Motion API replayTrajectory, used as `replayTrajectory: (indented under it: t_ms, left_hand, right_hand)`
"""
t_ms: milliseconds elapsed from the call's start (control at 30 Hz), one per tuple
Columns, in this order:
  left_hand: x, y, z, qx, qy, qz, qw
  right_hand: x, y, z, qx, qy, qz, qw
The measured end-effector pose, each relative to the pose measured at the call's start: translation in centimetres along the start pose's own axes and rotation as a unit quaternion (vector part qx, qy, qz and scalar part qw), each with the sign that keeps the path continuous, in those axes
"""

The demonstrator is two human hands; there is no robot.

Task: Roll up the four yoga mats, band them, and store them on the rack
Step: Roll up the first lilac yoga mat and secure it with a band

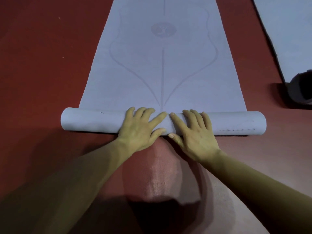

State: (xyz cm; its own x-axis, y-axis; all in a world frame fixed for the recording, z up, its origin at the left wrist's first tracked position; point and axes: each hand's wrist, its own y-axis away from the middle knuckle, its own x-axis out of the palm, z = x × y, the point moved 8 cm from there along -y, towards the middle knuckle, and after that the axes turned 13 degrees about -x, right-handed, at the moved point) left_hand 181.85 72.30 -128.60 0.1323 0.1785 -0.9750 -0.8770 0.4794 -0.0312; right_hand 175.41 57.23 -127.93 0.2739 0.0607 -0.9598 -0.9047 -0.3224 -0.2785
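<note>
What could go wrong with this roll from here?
The left hand and right hand press flat, close together, at the middle of the roll, so its ends are unguided and may loosen or telescope. Much of the mat lies unrolled ahead, so any skew could grow.

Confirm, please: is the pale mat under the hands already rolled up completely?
No: only the near end of the pale mat is rolled under the left hand and right hand; the rest lies flat on the red floor.
</note>
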Motion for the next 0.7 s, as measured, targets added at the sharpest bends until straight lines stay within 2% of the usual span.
replayTrajectory:
  t_ms: [333, 533, 700]
  left_hand:
    - [-0.9, -1.0, -0.4, 0.025, 0.023, -0.025, 0.999]
    - [-0.9, -2.3, 0.0, 0.036, 0.008, -0.027, 0.999]
    - [-1.0, -3.7, 0.1, 0.05, 0.027, -0.014, 0.998]
  right_hand:
    - [0.0, -2.0, -1.4, -0.022, 0.008, -0.014, 1.0]
    - [0.0, -2.7, -2.2, -0.016, -0.027, 0.014, 0.999]
    - [0.3, -2.6, -2.4, -0.008, 0.017, 0.038, 0.999]
